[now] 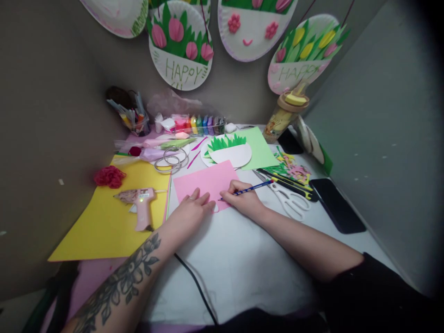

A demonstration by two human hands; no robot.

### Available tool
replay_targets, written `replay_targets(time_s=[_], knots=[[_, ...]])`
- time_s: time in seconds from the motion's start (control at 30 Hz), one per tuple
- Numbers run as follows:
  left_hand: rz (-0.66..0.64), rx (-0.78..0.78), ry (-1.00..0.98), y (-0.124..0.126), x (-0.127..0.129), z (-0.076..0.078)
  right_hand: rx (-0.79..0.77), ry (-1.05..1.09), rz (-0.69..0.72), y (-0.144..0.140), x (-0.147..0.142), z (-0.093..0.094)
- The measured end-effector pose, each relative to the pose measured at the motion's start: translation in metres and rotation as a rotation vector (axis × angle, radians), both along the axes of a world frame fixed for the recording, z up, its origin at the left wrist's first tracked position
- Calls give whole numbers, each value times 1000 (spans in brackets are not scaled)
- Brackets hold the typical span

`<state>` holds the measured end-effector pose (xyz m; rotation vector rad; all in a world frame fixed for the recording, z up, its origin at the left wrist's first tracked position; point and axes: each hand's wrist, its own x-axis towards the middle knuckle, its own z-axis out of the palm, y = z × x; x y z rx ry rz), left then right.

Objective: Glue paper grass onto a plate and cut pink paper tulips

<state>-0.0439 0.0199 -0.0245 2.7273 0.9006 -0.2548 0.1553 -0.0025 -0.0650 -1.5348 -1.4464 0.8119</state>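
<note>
A pink paper sheet (208,181) lies on the white table (236,259) in front of me. My left hand (190,209) rests flat on its near edge, fingers spread, pinning it down. My right hand (242,198) grips a blue pencil (253,187), whose tip touches the sheet's lower edge close to my left fingertips. Just beyond the pink sheet sits a white paper plate piece with green paper grass (227,150).
A pink glue gun (140,206) lies on a yellow sheet (104,226) at left, its black cord (197,286) running toward me. White scissors (289,199), paper scraps and a dark phone (336,203) lie at right. Clay pots, a pen cup and wall plates stand behind.
</note>
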Motion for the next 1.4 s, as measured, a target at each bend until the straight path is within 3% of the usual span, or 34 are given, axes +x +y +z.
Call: replay_targets(time_s=[1.4], knots=[[-7,0,2,1,-1,-2,-49,25,58,3,2,2]])
